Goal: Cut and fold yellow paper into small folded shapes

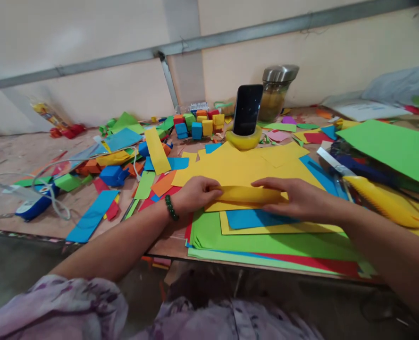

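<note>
Between my hands is a curled strip of yellow foam sheet (247, 194), bowed over a larger yellow sheet (252, 165). My left hand (198, 192) pinches the strip's left end between thumb and fingers; a dark green bead bracelet (171, 208) circles that wrist. At the other end, my right hand (294, 198) holds the strip with its thumb below and fingers above. Under them lie a blue piece (255, 219) and a stack of green sheets (266, 243), with red edges showing beneath.
A phone (247, 109) leans in a yellow round holder (244, 140). Behind it stands a lidded jar (276, 94). Small coloured cubes (196, 130) sit at the back. To the right lie a yellow-handled cutter (382, 200) and a green sheet (393, 148); to the left, a blue-and-white corded device (36, 203).
</note>
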Motion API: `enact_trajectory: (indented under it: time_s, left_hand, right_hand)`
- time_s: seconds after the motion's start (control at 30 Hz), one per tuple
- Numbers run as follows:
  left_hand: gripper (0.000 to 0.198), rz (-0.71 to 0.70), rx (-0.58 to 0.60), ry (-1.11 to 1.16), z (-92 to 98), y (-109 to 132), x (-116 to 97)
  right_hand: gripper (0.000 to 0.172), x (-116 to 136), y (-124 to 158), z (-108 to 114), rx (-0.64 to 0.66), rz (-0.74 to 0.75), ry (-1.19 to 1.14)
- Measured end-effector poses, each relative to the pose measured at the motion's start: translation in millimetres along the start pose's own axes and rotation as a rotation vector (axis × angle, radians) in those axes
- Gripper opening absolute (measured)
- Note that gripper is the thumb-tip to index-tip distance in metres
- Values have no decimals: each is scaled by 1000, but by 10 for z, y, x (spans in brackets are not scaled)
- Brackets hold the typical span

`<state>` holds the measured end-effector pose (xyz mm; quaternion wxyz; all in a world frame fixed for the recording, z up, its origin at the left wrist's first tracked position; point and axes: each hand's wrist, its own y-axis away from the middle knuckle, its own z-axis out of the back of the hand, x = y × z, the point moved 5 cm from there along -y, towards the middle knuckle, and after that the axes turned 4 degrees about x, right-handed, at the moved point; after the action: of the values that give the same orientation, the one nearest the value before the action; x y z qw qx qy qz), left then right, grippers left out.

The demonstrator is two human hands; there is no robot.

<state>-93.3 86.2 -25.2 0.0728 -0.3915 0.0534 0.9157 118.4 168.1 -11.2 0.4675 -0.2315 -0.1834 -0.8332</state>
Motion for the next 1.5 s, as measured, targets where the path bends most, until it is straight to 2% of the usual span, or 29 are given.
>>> enact_trajectory:
  time_s: [0.1, 0.2, 0.3, 0.4, 0.53, 0.73, 1.03, 1.17, 1.37, 1.5]
  left_hand:
    - [24, 30, -6, -37, 4, -59, 65]
    - [22, 61, -43, -82, 26, -89, 87]
    - [21, 82, -77, -92, 49, -100, 83]
    - [21, 105, -82, -67, 67, -91, 82]
    - [40, 132, -27, 62, 56, -62, 99]
    - [56, 132, -69, 77, 43, -91, 131]
    - [50, 133, -88, 79, 66, -129, 145]
    - [61, 129, 1, 150, 68, -107, 146]
    - [60, 170, -27, 79, 86, -94, 99]
    - [61, 201, -28, 129, 64, -67, 80]
  right_hand:
    - [54, -148, -79, -20, 1, -130, -209]
    - [58, -213, -127, -43, -46, -194, -336]
    - [60, -218, -136, -57, -71, -266, -360]
    - [56, -178, -127, -41, -86, -312, -285]
    - [50, -133, -124, -4, -108, -300, -166]
    - [54, -186, -135, -5, -122, -307, -184]
    - [53, -171, -119, 8, -140, -305, 56]
    - [52, -146, -124, -1, -112, -318, 55]
    - [48, -146, -119, 18, -149, -301, 21]
    - [43, -180, -125, 44, -155, -271, -25]
